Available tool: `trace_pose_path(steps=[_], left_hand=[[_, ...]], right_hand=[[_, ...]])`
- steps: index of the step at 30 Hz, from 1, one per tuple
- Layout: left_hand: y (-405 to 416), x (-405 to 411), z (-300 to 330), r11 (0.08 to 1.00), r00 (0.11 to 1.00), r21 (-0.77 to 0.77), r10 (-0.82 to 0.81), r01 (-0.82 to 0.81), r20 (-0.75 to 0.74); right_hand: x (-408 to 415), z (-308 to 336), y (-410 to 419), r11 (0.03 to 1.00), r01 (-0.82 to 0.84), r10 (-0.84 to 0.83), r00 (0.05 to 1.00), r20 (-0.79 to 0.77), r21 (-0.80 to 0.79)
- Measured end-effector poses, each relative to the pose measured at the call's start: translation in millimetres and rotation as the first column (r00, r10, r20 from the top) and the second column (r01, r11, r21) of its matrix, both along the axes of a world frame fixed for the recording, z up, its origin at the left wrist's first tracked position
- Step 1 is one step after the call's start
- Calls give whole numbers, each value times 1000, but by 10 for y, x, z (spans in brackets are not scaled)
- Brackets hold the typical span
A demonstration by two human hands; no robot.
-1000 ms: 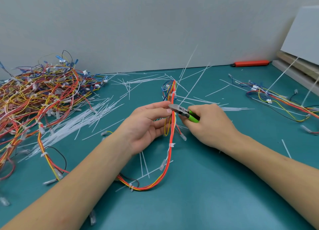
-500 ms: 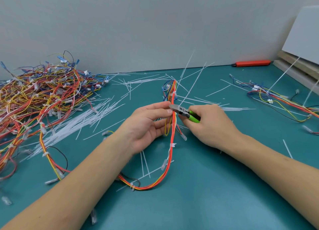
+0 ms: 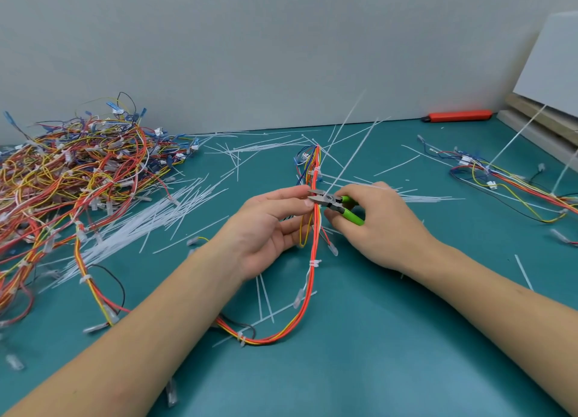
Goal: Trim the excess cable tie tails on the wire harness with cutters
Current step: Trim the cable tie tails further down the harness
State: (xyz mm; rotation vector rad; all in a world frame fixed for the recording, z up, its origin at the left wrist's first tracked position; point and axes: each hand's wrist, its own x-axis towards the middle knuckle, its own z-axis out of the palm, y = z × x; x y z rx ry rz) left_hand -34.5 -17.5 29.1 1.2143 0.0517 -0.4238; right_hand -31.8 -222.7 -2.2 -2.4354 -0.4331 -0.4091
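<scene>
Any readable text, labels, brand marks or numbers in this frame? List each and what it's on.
No text can be read anywhere in the frame.
Cutters, green handles: no brand mark visible.
Orange tool by the wall: no legible marking.
Small blue and white tags in the harness pile: too small and blurred to read.
White board at right: blank.

Looks like a wire-harness assembly workstation in a small workshop/factory. Teal work surface (image 3: 375,369) against a plain grey wall (image 3: 250,41); big heap of finished harnesses (image 3: 72,172) at left of frame, loose cut tie tails (image 3: 140,225) scattered left-centre, another harness (image 3: 513,185) at right. Orange utility knife (image 3: 456,115) lies upper right by the wall, w/ stacked boards (image 3: 544,119) at the far right edge.
</scene>
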Motion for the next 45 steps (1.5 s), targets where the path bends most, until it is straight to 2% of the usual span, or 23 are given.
trace_pose_path(steps=[6,18,21,26,39,45], left_hand=[[2,-4,4,1000,1000,-6,-28,28,9],[-7,-18,11,1000,1000,-6,-19,19,16],[-12,-16,8,1000,999,-8,-23,23,32],[-15,-20,19,999,999,-14,-34,35,39],[-18,-29,16,1000,1000,-13,-3,3,4],[-17,-32,24,999,998,-4,-49,49,29]], right_hand=[[-2,13,2,999,34,-36,997,-64,-35],[1,25,-15,999,-44,45,999,-21,24],[11,8,-20,999,-11,13,999,-49,49],[4,26,-6,999,50,-51,997,-63,-17],[-3,44,-10,1000,-1,1,1000,-25,12],[-2,8,-15,997,76,-77,996,-53,-16]])
